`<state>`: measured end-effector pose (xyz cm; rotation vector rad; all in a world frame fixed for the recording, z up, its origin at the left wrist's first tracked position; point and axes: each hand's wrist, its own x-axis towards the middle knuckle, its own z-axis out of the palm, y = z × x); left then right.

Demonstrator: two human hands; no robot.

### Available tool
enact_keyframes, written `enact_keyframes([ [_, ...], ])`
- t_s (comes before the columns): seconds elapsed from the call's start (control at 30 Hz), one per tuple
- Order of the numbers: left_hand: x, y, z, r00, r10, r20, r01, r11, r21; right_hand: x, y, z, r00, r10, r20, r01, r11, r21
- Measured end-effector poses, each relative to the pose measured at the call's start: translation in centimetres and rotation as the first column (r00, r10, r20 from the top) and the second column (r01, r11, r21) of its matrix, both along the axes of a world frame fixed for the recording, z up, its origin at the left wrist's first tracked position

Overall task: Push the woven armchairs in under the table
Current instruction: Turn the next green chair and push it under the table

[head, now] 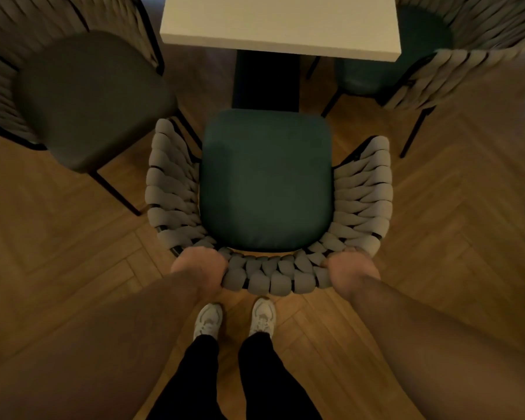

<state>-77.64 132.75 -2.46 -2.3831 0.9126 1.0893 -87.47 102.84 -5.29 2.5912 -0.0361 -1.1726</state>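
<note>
A woven armchair (267, 280) with thick grey rope weave and a dark green seat cushion stands right in front of me, facing the white table (281, 22). The front edge of its seat lies just short of the table's near edge, by the dark pedestal (265, 80). My left hand (199, 268) grips the woven backrest at its left rear corner. My right hand (350, 268) grips the backrest at the right rear corner. Both hands' fingers curl over the top of the weave.
A second woven armchair (82, 98) with a dark seat stands at the left, turned away from the table. A third (455, 62) stands at the right with its seat partly under the tabletop. Herringbone wood floor surrounds them; my white shoes (235, 319) stand behind the chair.
</note>
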Motion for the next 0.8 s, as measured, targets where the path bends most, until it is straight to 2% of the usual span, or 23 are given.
enact_keyframes([
  [0.17, -0.5, 0.7, 0.7, 0.999, 0.044, -0.012, -0.044, 0.998, -0.052, -0.3, 0.8, 1.0, 0.999, -0.032, 0.024, 0.032, 0.999, 0.003],
  [0.3, -0.7, 0.9, 1.3, 0.998, 0.064, -0.014, -0.065, 0.996, -0.057, 0.0, 1.4, 2.3, 0.997, -0.076, -0.027, 0.076, 0.997, 0.020],
  [0.57, 0.1, 2.6, 5.5, 0.987, 0.125, -0.103, -0.135, 0.986, -0.101, 3.2, 5.5, 6.2, 0.977, -0.161, -0.142, 0.190, 0.956, 0.224],
  [0.8, 1.2, 9.8, 10.2, 0.971, 0.239, -0.030, -0.241, 0.960, -0.142, 8.0, 13.8, 12.1, 0.986, -0.158, -0.050, 0.163, 0.870, 0.465],
])
